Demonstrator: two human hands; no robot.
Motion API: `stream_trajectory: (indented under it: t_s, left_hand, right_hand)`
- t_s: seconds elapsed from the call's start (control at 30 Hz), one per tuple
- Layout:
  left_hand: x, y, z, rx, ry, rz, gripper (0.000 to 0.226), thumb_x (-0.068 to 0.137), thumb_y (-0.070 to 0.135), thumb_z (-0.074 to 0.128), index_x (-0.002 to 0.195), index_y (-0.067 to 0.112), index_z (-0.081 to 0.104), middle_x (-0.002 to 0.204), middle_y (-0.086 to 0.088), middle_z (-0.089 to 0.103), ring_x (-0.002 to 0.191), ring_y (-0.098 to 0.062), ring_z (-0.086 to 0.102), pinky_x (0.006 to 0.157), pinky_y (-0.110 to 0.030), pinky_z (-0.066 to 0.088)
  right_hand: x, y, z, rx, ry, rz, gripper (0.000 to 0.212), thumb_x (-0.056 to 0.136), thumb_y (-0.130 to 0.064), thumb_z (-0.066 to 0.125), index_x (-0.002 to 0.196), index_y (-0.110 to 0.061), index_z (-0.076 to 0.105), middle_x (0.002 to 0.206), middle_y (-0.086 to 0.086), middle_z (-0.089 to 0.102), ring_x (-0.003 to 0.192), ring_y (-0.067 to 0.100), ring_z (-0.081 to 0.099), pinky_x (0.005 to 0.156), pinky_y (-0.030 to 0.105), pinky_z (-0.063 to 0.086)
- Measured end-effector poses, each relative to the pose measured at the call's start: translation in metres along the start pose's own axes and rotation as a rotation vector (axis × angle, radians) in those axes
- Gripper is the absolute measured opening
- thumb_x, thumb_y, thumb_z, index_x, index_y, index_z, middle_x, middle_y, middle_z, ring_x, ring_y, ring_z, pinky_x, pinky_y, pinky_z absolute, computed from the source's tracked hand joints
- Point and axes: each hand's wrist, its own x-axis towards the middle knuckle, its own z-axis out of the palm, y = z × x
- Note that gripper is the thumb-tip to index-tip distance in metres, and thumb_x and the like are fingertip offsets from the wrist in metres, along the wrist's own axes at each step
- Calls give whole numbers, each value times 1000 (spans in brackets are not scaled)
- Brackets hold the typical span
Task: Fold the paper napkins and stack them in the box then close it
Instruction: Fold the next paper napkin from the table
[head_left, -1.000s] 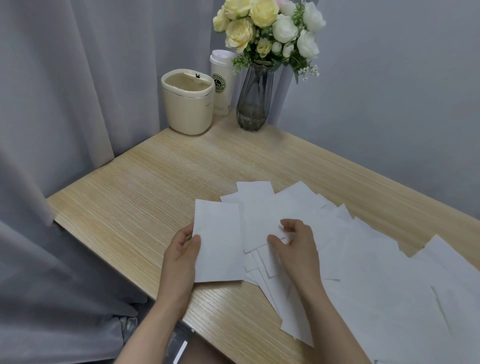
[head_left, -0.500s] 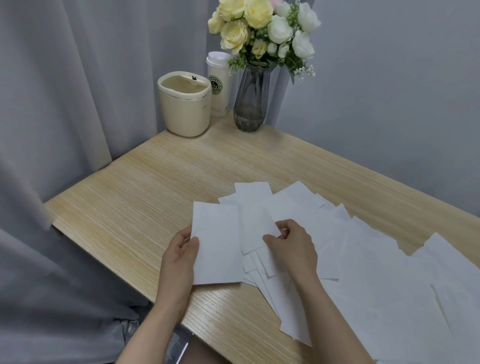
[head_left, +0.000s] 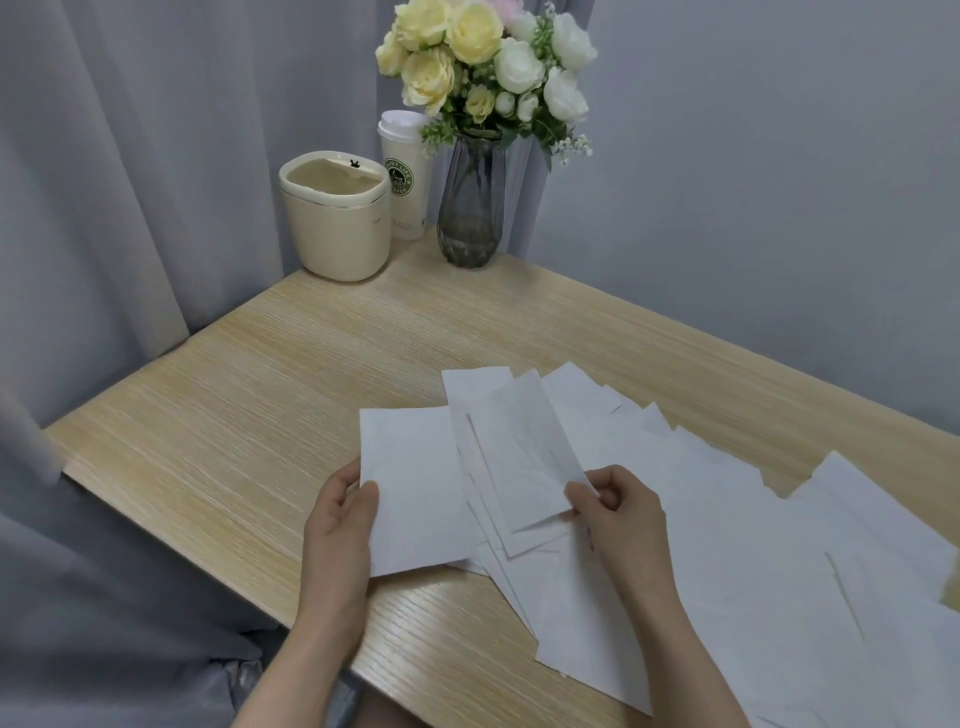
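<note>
Since a second ago your right hand has lifted a folded napkin off the pile and now pinches its near right corner between thumb and fingertips. Your left hand grips the left edge of the napkin stack, thumb on top. The lifted napkin lies just to the right of that stack, its long axis running away from you, tilted slightly left. It needs a short shift left to land squarely. Loose napkins spread across the counter beyond your right hand. No box shows.
</note>
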Motion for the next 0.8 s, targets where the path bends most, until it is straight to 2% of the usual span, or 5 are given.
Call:
stream_trajectory:
  t_s: [0.27,0.4,0.5,0.67,0.8]
  left_hand:
    - [-15,-11,48,-42,-94,-31,24,98,11,50,110,24,67,98,3,76,80,-10,70,64,-25,51]
    - [-27,-22,70,-67,-114,-108,24,99,12,50,113,22,67,105,2,75,94,-17,71,80,-38,54]
    - [-33,-30,80,-44,-127,-135,24,100,13,49,114,23,66,103,7,75,95,-15,70,87,-41,54]
    - [-35,-35,83,4,-160,-122,25,101,12,47,113,25,64,101,11,74,92,-8,70,81,-33,51]
    - [-33,-36,81,26,-194,-130,25,102,14,46,114,26,65,104,8,74,94,-11,70,81,-32,51]
  right_hand:
    - [-19,21,-34,55,101,24,11,86,-15,63,75,-15,63,43,-11,48,54,14,48,63,30,38]
    - [-28,31,-47,92,157,39,10,89,-16,61,79,-14,62,46,-8,55,49,10,46,61,30,36]
    - [-33,35,-56,154,200,64,8,91,-16,59,84,-16,64,48,-8,56,41,3,43,57,29,35]
    - [-33,35,-67,328,256,138,8,94,-14,57,90,-14,64,44,1,45,37,9,33,38,17,28]
    - [-35,30,-66,436,224,171,7,94,-14,57,93,-11,63,42,1,42,35,7,30,35,16,24]
